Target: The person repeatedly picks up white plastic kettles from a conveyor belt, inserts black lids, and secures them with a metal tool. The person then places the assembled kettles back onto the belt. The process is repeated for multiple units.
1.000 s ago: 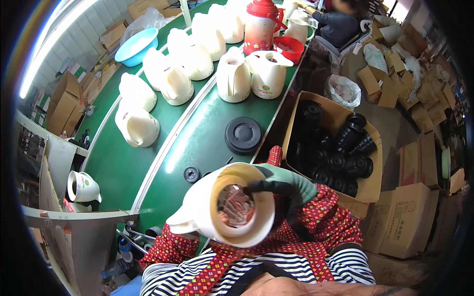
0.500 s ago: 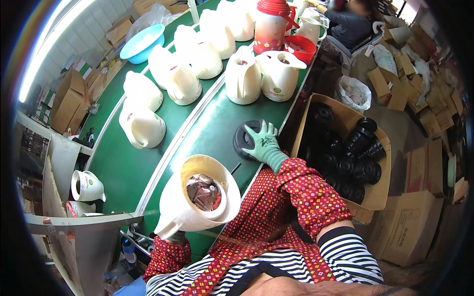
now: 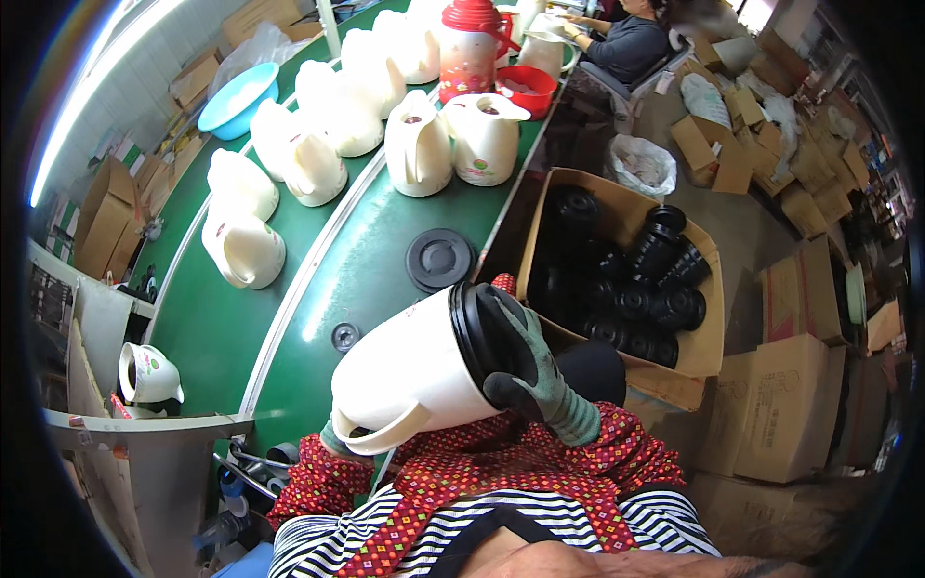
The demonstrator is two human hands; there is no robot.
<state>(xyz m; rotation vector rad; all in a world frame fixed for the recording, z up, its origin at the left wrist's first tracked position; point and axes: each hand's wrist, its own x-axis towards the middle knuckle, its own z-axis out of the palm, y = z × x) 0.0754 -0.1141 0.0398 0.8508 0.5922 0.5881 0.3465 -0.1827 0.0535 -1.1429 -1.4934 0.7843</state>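
Observation:
A white thermos jug (image 3: 409, 371) lies tilted on its side in front of me, handle toward my body. My left hand (image 3: 334, 441), in a green glove, holds it by the spout and handle end; the jug hides most of those fingers. At the wide end, a black round base (image 3: 472, 332) sits against the jug. Pressed on that base is my gloved right hand (image 3: 533, 371), fingers spread around its far side. Another black base (image 3: 439, 260) lies flat on the green table (image 3: 318, 289), beyond the jug. A small dark round piece (image 3: 345, 336) rests left of it.
Several white jugs (image 3: 418, 144) stand at the back, near a red flask (image 3: 469, 53), a red bowl (image 3: 526, 89) and a blue basin (image 3: 239, 101). A carton (image 3: 708, 356) of black parts stands at right. Farther back sits another person (image 3: 626, 46).
My right hand has left the black base on the table and is now at the jug's wide end, where a black base covers the opening. The jug has tipped onto its side.

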